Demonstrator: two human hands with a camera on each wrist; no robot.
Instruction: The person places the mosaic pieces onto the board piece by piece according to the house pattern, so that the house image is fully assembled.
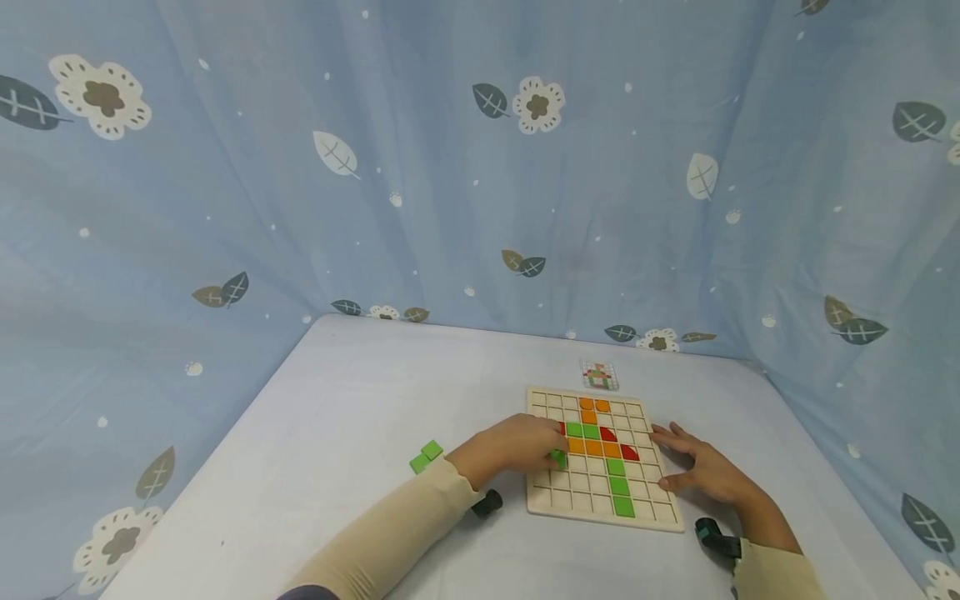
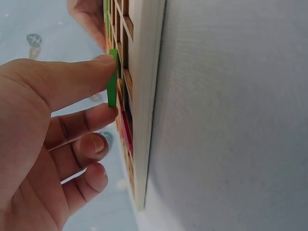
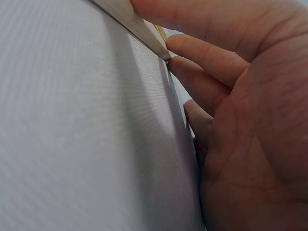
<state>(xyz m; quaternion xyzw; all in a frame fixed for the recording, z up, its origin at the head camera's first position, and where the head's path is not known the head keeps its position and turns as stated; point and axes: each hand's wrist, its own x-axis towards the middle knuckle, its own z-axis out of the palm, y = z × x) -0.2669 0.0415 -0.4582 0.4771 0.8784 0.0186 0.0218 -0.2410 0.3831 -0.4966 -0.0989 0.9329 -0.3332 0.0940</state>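
Note:
A pale wooden grid board (image 1: 570, 517) lies on the white table, holding green, orange and red tiles. My left hand (image 1: 525, 443) is over its left part and pinches a green square tile (image 2: 112, 79) between thumb and index finger. In the left wrist view the tile stands close to the grid cells, near a red piece (image 2: 126, 130); the other fingers curl loosely. My right hand (image 1: 705, 471) rests at the board's right edge, thumb and fingers spread. Its fingertips (image 3: 175, 43) touch the board's side in the right wrist view.
Loose green tiles (image 1: 431, 450) lie on the table left of the board, near my left forearm. A small pattern card (image 1: 599, 375) lies beyond the board's far edge. A blue curtain (image 1: 465, 167) with flowers and leaves hangs behind the table (image 1: 360, 400).

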